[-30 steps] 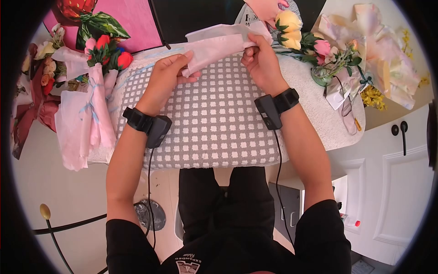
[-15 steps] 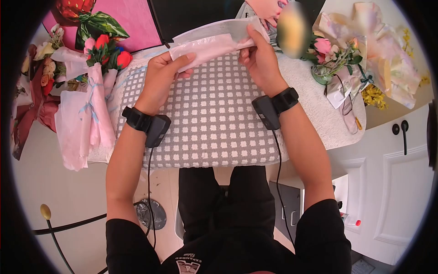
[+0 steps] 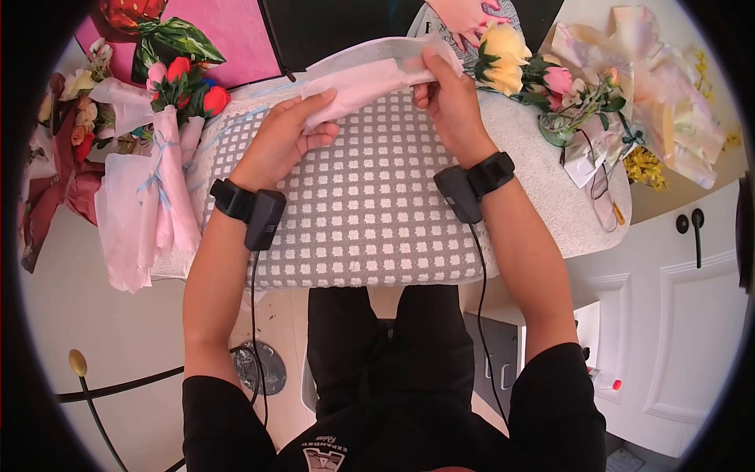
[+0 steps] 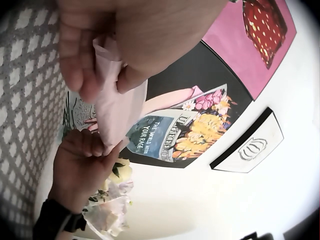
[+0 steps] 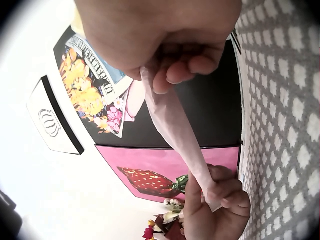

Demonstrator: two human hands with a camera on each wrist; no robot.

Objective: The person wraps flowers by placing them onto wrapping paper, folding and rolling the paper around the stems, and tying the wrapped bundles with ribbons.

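Pale pink wrapping paper (image 3: 358,88), folded into a long strip, is stretched between both hands above a grey-and-white checked cushion (image 3: 370,212). The left hand (image 3: 281,141) pinches its left end, thumb on top and fingers beneath. At the right end, the right hand (image 3: 454,106) grips the paper between thumb and curled fingers. In the left wrist view the paper (image 4: 112,105) runs from the near left hand to the right hand (image 4: 80,165). The right wrist view shows the strip (image 5: 172,120) narrow, seen edge-on, with the left hand (image 5: 217,210) at its far end.
Pink-wrapped flowers (image 3: 161,189) lie at the left beside a dark red bouquet (image 3: 59,177). Right of the hands are a yellow rose (image 3: 503,59), a glass vase (image 3: 557,128) and pastel wrapping (image 3: 649,94). Pictures, one with a strawberry (image 5: 150,181), stand behind.
Over the last second the left hand moved slightly left, then its fingers shifted on the paper. The right hand drew slightly left and the strip tilted. The yellow flower at the right changed appearance, blurring briefly.
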